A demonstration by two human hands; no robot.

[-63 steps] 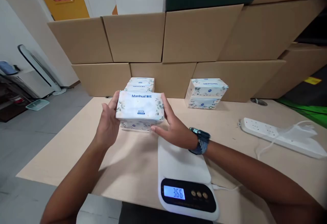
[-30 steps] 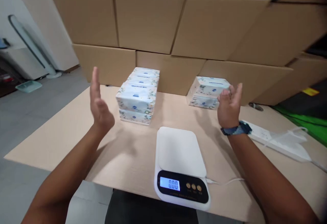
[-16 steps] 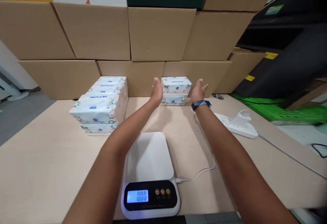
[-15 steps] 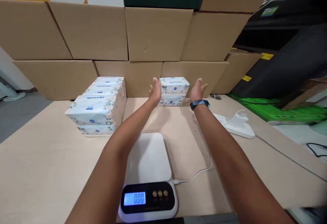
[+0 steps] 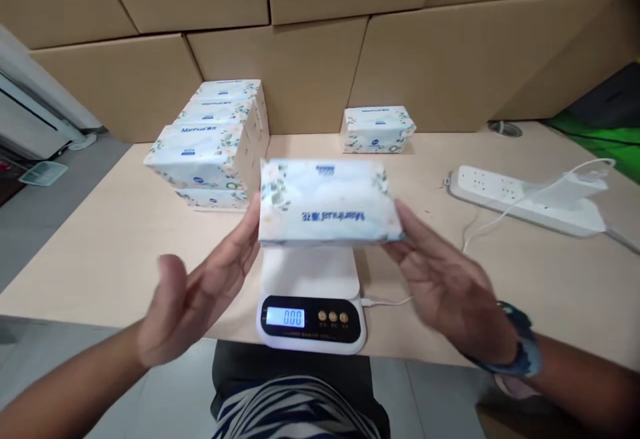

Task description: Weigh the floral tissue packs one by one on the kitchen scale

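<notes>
A tissue pack [image 5: 327,199], white with a floral print, is held level above the white digital scale [image 5: 310,275]. My left hand [image 5: 210,289] presses its fingers against the pack's left end, thumb spread away. At the right end, my right hand [image 5: 440,279] presses with its fingers; a watch is on that wrist. Together the two hands clasp the pack between them. The scale's display [image 5: 286,317] reads 0.00, and the pack hides the far part of its plate.
Stacked tissue packs [image 5: 200,152] stand at the left of the table [image 5: 125,245]. One more pack [image 5: 379,131] sits at the back by the cardboard boxes [image 5: 280,72]. A white power strip [image 5: 525,199] with a cable lies at the right.
Both hands have come back from the far stack with its upper tissue pack, now over the scale. One pack stays at the back. My view has tilted downward.
</notes>
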